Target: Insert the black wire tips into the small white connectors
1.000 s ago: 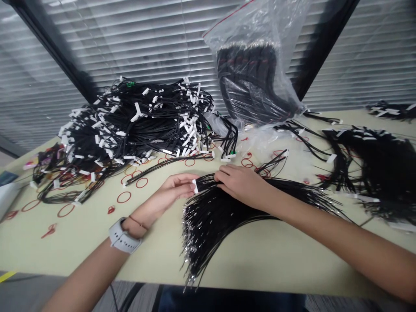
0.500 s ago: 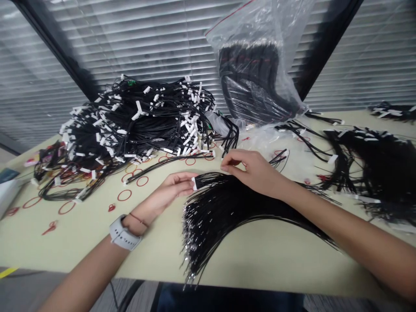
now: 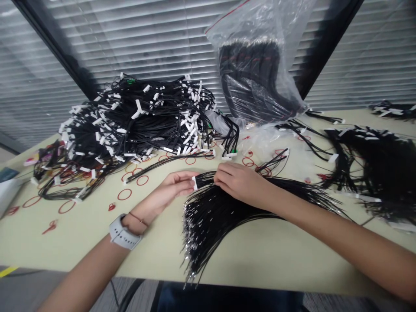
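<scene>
Pinched between the thumb and fingers of my left hand (image 3: 177, 185) is a white connector (image 3: 194, 183), with several black wires (image 3: 205, 178) running out of it to the right. My right hand (image 3: 238, 184) is closed over those wires a short way from the connector; its fingertips are pressed together, and what exactly lies between them is partly hidden. Below both hands spreads a thick bundle of loose black wires (image 3: 216, 225), its shiny metal-tipped ends fanned out at the left.
A big heap of black cables with white connectors (image 3: 143, 125) stands at the back left. A clear plastic bag (image 3: 253, 82) of wire bundles leans against the blinds. Red rubber bands (image 3: 125, 194) lie scattered about. More black cables (image 3: 386, 173) lie at the right.
My right hand has come down and left, from above the bundle onto the wires near the connector. My left hand has stayed in place with the connector.
</scene>
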The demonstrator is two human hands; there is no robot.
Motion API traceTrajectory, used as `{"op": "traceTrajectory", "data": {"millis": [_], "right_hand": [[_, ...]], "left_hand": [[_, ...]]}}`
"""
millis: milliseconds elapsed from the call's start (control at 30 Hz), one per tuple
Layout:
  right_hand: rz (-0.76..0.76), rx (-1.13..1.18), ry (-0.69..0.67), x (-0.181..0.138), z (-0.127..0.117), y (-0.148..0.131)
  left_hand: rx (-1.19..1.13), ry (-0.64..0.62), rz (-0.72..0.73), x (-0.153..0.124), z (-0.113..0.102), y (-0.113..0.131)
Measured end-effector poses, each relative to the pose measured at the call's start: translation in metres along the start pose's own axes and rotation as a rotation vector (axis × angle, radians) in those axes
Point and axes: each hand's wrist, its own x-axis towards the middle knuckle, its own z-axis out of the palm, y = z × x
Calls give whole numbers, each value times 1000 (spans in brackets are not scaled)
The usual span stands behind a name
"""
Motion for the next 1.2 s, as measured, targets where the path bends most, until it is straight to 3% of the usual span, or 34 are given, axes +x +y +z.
{"op": "traceTrajectory", "data": {"millis": [300,600,833,1200], "right_hand": [[22,-50,-13,-2,7,-3],[72,569,496,-2,15,-33],[149,423,410,-2,44,-39],[263,281,441,-4,43,-38]], "left_hand": [[1,29,-10,-1,3,3],[3,5,27,0,3,2],[64,-15,56,1,5,2],[181,-45,96,-1,7,8]]}}
